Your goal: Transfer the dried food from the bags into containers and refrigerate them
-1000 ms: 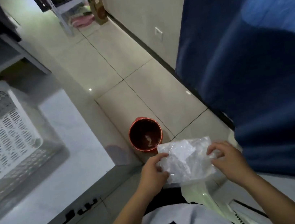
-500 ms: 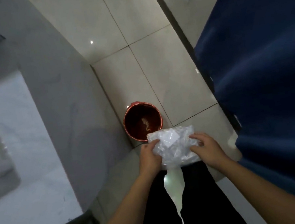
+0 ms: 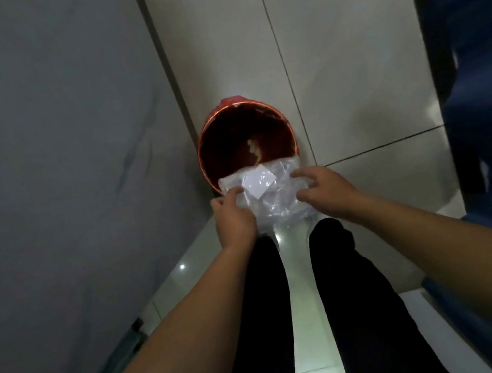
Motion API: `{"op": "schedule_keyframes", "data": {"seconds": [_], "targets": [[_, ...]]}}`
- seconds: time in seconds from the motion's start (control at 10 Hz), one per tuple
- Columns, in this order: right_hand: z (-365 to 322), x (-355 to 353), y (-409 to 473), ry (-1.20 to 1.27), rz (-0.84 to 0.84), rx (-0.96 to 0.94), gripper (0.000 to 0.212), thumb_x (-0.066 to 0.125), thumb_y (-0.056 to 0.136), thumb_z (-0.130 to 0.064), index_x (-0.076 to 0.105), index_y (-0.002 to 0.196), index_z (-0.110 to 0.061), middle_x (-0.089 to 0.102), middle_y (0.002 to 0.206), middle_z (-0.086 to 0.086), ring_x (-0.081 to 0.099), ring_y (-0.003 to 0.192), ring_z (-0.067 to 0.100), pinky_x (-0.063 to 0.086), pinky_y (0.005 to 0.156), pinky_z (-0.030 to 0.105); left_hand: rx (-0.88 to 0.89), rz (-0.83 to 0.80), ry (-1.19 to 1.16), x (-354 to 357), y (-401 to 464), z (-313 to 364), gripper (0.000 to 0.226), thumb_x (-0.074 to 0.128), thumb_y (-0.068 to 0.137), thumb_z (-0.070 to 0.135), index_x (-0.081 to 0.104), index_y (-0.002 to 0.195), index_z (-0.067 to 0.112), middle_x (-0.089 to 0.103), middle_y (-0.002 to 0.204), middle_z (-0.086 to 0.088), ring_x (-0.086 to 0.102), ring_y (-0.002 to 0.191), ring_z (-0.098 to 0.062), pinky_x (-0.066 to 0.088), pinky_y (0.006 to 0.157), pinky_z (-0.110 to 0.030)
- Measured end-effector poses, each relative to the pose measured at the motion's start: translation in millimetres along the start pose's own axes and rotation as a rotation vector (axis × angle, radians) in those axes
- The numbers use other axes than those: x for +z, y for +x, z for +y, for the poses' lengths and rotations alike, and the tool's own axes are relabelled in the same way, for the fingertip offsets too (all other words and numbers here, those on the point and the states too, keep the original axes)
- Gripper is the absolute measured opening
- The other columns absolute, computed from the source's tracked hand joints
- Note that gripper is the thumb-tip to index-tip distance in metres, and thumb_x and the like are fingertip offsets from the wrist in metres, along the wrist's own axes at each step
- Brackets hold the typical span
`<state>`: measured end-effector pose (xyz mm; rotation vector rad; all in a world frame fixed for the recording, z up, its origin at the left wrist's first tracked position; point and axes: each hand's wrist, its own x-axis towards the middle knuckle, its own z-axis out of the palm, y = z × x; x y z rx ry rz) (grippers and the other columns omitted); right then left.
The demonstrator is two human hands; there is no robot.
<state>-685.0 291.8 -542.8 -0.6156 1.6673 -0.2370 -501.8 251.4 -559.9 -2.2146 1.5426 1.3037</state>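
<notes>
A crumpled clear plastic bag point(image 3: 274, 195) with a white square label is held between both hands, just over the near rim of a red bin point(image 3: 245, 145) that stands on the tiled floor. My left hand point(image 3: 233, 219) pinches the bag's left edge. My right hand point(image 3: 321, 188) grips its right edge with curled fingers. The bag looks empty. A pale scrap lies at the bottom of the bin. No containers or dried food are in view.
A grey cabinet side point(image 3: 63, 180) fills the left. A dark blue cloth point(image 3: 484, 89) hangs along the right edge. My legs in black trousers point(image 3: 287, 307) stand on the pale floor tiles point(image 3: 347, 61) right behind the bin.
My view has tipped down and closed in on the bin. Both hands have carried the bag forward and lower, over the bin's near rim. The counter and white basket have left the view.
</notes>
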Motion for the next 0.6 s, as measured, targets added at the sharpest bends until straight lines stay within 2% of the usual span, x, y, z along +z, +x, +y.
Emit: {"op": "schedule_keyframes", "data": {"seconds": [0.1, 0.2, 0.3, 0.4, 0.5, 0.6], "targets": [[3, 31, 71, -0.080, 0.114, -0.112, 0.058, 0.060, 0.089, -0.020, 0.044, 0.145, -0.018, 0.039, 0.152, 0.004, 0.043, 0.134, 0.025, 0.038, 0.104, 0.034, 0.084, 0.144, -0.056, 29, 66, -7, 0.042, 0.046, 0.091, -0.005, 0.062, 0.124, 0.016, 0.040, 0.104, 0.008, 0.053, 0.081, -0.001, 0.041, 0.073, -0.012], [6, 59, 130, -0.143, 0.265, -0.135, 0.058, 0.055, 0.092, -0.022, 0.041, 0.148, -0.020, 0.018, 0.163, 0.004, 0.024, 0.147, 0.028, 0.030, 0.115, 0.040, 0.158, 0.303, 0.124, 57, 131, -23, 0.028, 0.057, 0.094, 0.041, 0.056, 0.115, 0.023, 0.056, 0.111, 0.011, 0.059, 0.095, 0.006, 0.050, 0.089, -0.031], [17, 75, 156, -0.146, 0.287, -0.149, 0.058, 0.052, 0.089, -0.025, 0.043, 0.146, -0.019, 0.019, 0.163, 0.004, 0.026, 0.146, 0.030, 0.031, 0.117, 0.048, 0.152, 0.086, 0.314, 78, 165, -34, 0.052, 0.053, 0.096, 0.035, 0.039, 0.146, 0.027, 0.027, 0.157, -0.012, 0.031, 0.141, -0.034, 0.032, 0.114, -0.050], [35, 84, 158, -0.220, 0.215, -0.245, 0.061, 0.051, 0.085, -0.029, 0.044, 0.145, -0.021, 0.019, 0.163, 0.005, 0.027, 0.145, 0.031, 0.033, 0.116, 0.049, 0.132, -0.139, 0.522, 101, 195, -37, 0.047, 0.045, 0.101, 0.030, 0.035, 0.146, 0.025, -0.008, 0.165, -0.015, -0.001, 0.151, -0.039, 0.022, 0.117, -0.050], [47, 80, 140, -0.399, 0.185, -0.303, 0.063, 0.055, 0.086, -0.017, 0.041, 0.148, -0.016, 0.016, 0.164, 0.011, 0.015, 0.150, 0.030, 0.023, 0.120, 0.047, 0.164, -0.172, 0.571, 102, 195, -26, 0.050, 0.051, 0.098, 0.031, 0.037, 0.146, 0.024, -0.005, 0.165, -0.016, -0.003, 0.151, -0.037, 0.019, 0.119, -0.048], [46, 58, 106, -0.544, 0.168, -0.331, 0.061, 0.056, 0.090, -0.026, 0.040, 0.148, -0.021, 0.019, 0.163, 0.010, 0.017, 0.150, 0.032, 0.025, 0.117, 0.053, 0.226, -0.147, 0.532, 80, 165, -10, 0.059, 0.055, 0.094, 0.027, 0.035, 0.149, 0.024, 0.003, 0.164, -0.017, 0.004, 0.151, -0.037, 0.019, 0.119, -0.046]]}}
